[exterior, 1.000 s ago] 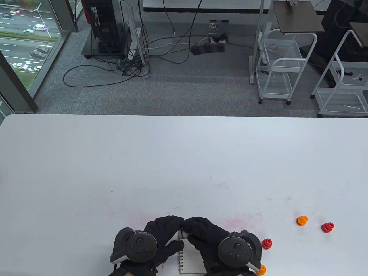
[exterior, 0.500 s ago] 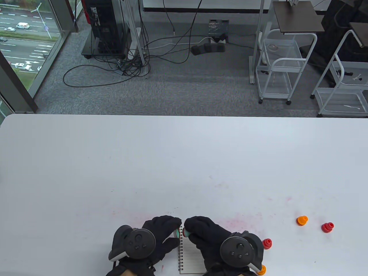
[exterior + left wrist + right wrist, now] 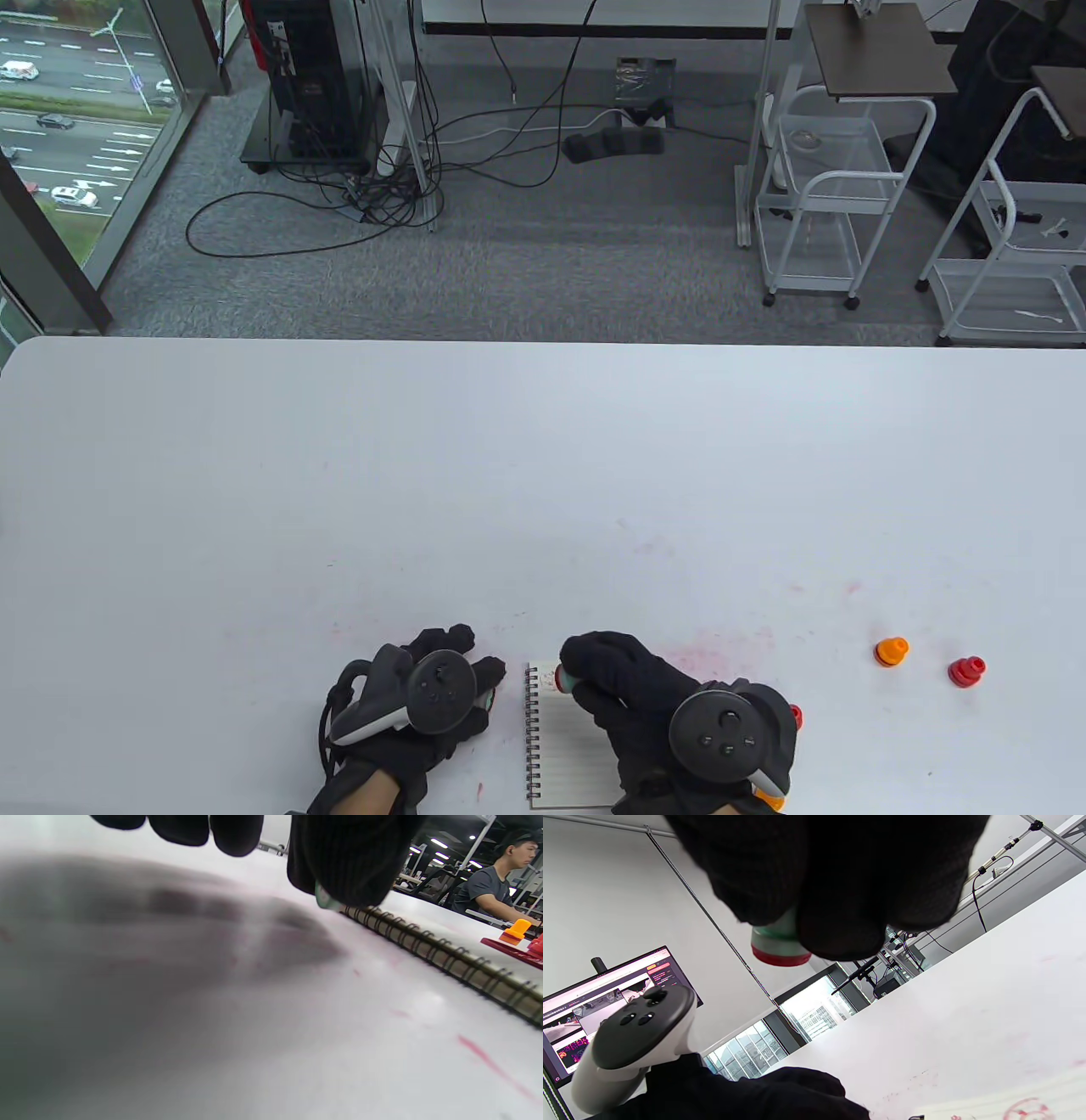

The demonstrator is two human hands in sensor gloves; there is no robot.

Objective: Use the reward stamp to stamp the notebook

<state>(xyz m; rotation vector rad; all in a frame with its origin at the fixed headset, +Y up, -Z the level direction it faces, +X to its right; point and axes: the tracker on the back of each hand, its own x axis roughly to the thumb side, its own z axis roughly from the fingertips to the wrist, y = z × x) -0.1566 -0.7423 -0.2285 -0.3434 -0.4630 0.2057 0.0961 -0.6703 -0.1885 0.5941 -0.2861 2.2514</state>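
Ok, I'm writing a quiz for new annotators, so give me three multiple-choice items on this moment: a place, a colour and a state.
1. The notebook lies: A at the table's near edge; B at its far edge; C on a cart.
2. The held stamp's lower band is: A blue; B red; C yellow.
3. The left hand: A lies flat on the page; B pinches a small cap; C holds an orange stamp.

1 A: the notebook sits low on the table.
2 B: the stamp in the right hand shows a red rim.
3 B: a pale cap peeks from the left hand.
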